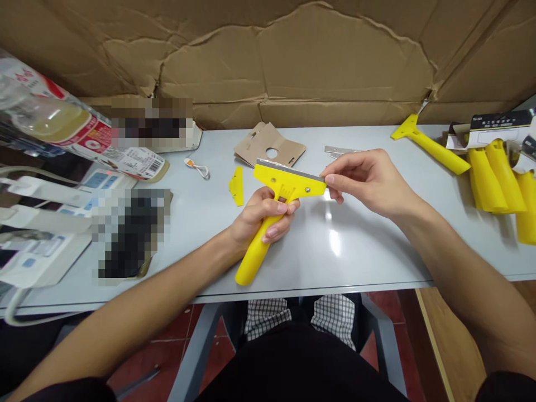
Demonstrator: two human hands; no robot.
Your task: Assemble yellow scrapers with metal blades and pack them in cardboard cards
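My left hand [268,215] is wrapped round the neck of a yellow scraper [253,254], its handle slanting down to the left above the table edge. Along the top of the scraper's wide head lies a thin grey metal blade [288,169], and a screw shows near the head's right side. The thumb and fingertips of my right hand [364,181] pinch the right end of that blade. Just left of the head, a loose yellow plastic piece [237,187] lies on the table. Behind are a folded brown card with a round hole [270,142] and metal strips [339,149], partly hidden by my right hand.
A second yellow scraper [433,142] lies at the back right, near several yellow handles [496,178] and black-and-white packaging [498,129]. To the left are a drink bottle [96,134], a phone [132,234], power strips [46,234] and a short white cable [199,167]. Cardboard [293,61] walls the back.
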